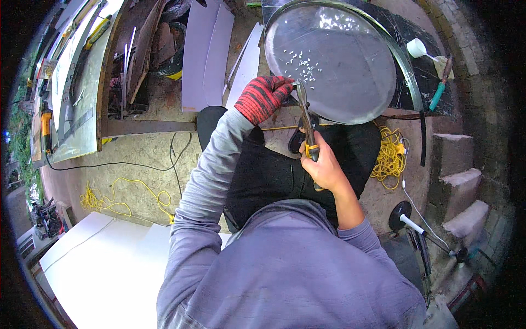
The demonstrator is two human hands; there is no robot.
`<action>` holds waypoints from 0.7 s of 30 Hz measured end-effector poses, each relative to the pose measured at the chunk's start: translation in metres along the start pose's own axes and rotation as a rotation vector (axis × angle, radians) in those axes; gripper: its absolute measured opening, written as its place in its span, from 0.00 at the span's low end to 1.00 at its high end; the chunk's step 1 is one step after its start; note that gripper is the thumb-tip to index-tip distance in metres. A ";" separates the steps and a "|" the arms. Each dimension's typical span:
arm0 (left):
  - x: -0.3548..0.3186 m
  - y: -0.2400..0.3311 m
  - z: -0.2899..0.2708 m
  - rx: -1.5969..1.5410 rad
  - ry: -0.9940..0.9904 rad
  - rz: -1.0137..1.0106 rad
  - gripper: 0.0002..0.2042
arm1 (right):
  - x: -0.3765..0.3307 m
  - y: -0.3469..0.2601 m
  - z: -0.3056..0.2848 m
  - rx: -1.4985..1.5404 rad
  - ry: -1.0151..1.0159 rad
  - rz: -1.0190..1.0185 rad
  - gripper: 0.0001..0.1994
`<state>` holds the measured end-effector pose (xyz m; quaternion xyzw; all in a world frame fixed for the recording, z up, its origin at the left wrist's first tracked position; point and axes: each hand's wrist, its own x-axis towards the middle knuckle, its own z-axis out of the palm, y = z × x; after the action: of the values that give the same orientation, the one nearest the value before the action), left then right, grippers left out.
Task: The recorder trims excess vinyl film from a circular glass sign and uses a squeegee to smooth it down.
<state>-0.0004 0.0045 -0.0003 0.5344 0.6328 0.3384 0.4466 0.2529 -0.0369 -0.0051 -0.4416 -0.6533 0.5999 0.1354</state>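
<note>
grey sheet metal, cut to a round disc (334, 66), lies on a dark workbench (433, 77) at the top of the view, its near edge hanging over the bench front toward the person. small pale metal chips (304, 63) are scattered on the disc's surface near the left hand. a curved offcut strip (402, 57) arcs along the disc's right rim. white flat sheets (208, 52) lean to the left of the disc, and a larger white panel (104, 263) lies at the lower left on the floor. a yellow cord (390, 156) is heaped just right of the person's dark lap, and another yellow cord (123, 200) loops over the open concrete floor at the left, where most free room lies; concrete steps (463, 181) close in the right side. the left hand (264, 97), in a red and black knit glove, reaches forward with fingers curled onto the disc's lower left edge, gripping it. the bare right hand (324, 163) is closed around the yellow and black handles of tin snips (306, 118), whose blades point up and meet the disc's edge just beside the gloved fingers.
</note>
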 end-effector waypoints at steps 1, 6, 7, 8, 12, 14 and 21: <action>0.001 -0.001 0.000 0.011 0.002 -0.003 0.16 | 0.000 0.002 0.000 -0.005 -0.004 0.004 0.29; 0.000 -0.001 0.001 0.017 -0.004 0.005 0.16 | -0.001 0.002 -0.001 -0.019 -0.035 0.038 0.30; 0.000 -0.001 0.002 0.011 0.003 0.007 0.15 | -0.001 0.002 -0.001 -0.008 -0.046 0.049 0.29; 0.000 -0.002 0.003 0.004 0.010 0.010 0.15 | -0.001 0.001 -0.001 0.004 -0.057 0.059 0.28; 0.000 0.001 0.005 -0.064 -0.003 -0.076 0.15 | -0.002 0.003 0.003 0.013 -0.021 0.041 0.24; 0.001 0.000 0.005 -0.016 0.005 -0.025 0.15 | -0.003 -0.001 0.003 -0.027 0.043 0.000 0.20; 0.001 0.011 0.002 0.086 -0.003 -0.026 0.15 | -0.001 0.006 0.009 0.013 0.114 -0.043 0.18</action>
<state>0.0055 0.0075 0.0084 0.5453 0.6529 0.3041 0.4287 0.2496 -0.0444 -0.0118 -0.4600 -0.6500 0.5749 0.1884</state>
